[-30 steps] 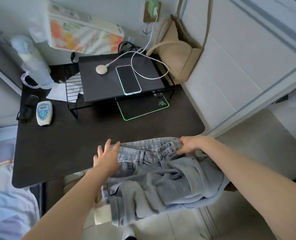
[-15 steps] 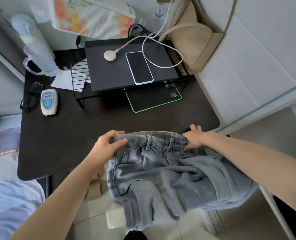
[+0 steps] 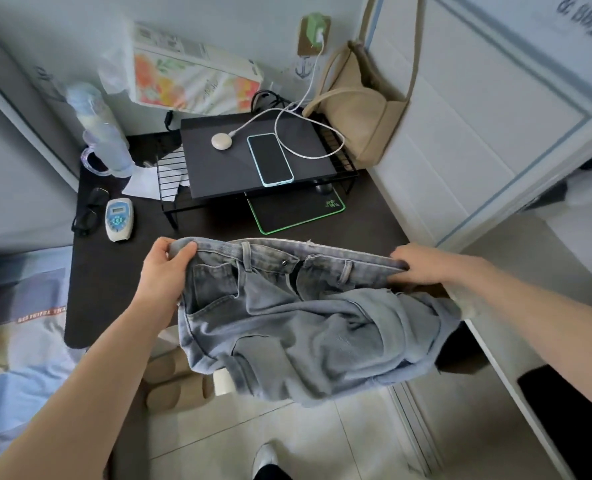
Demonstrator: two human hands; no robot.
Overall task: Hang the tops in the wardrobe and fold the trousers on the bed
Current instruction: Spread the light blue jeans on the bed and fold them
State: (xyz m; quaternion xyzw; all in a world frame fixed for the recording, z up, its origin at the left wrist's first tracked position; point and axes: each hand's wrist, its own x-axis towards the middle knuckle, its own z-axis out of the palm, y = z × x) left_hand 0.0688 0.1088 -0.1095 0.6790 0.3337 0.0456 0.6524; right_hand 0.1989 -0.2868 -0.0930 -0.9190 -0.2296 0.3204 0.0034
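Observation:
A pair of light blue jeans (image 3: 298, 320) hangs in the air in front of me, waistband up and stretched wide. My left hand (image 3: 164, 268) grips the left end of the waistband, thumb over the denim. At the right end, my right hand (image 3: 422, 265) pinches the waistband. The legs droop in bunched folds below, over the near edge of a dark desk (image 3: 114, 289). The bed (image 3: 14, 341) with blue and beige bedding lies at the far left. A white wardrobe (image 3: 478, 133) stands at the right, its sliding door edge nearby.
On the desk stand a wire rack (image 3: 173, 188) with a black board, a phone (image 3: 270, 159) and a charger puck, plus a green-edged mouse pad (image 3: 298, 216), a water bottle (image 3: 104, 136) and a small white device (image 3: 118, 218). A beige bag (image 3: 360, 112) hangs at the wall. Slippers (image 3: 176, 386) lie on the tiled floor.
Both hands took hold of the waistband ends and pulled them apart, so the jeans now hang stretched wider. The left hand went from flat on the denim to gripping it.

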